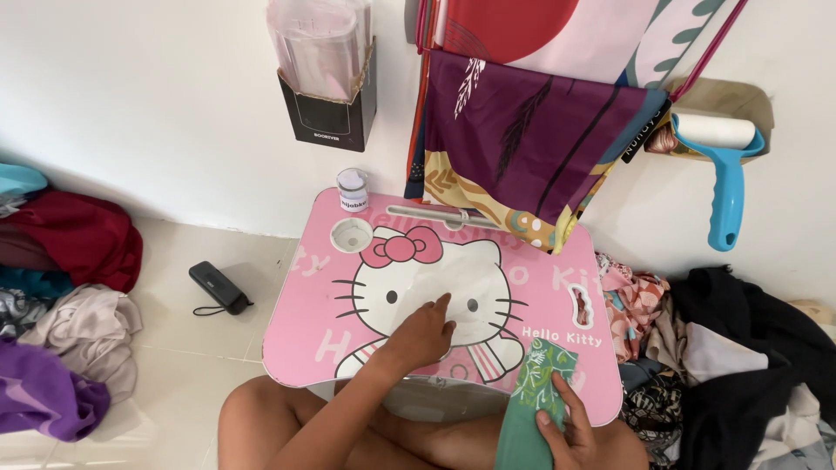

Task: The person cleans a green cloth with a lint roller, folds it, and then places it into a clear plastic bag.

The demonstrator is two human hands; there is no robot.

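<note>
Folded cloth [538, 396]: green with a leaf print, lying over the near right edge of the pink lap table [305, 305].
Right hand [570, 431]: closed on the cloth's near end, thumb on top.
Left hand [424, 332]: loosely open, palm down, fingertips touching the table's middle, well apart from the cloth.
Small jar [353, 190]: far left corner, beside the cup recess [352, 234].

A white wall [157, 104] rises behind a pale tiled floor [200, 365] in bright, even light. A black wall holder [329, 109] hangs on it, patterned fabrics [522, 139] drape beside, and a blue lint roller [723, 165] hangs at the right. Heaps of clothes [61, 296] flank both sides.
</note>
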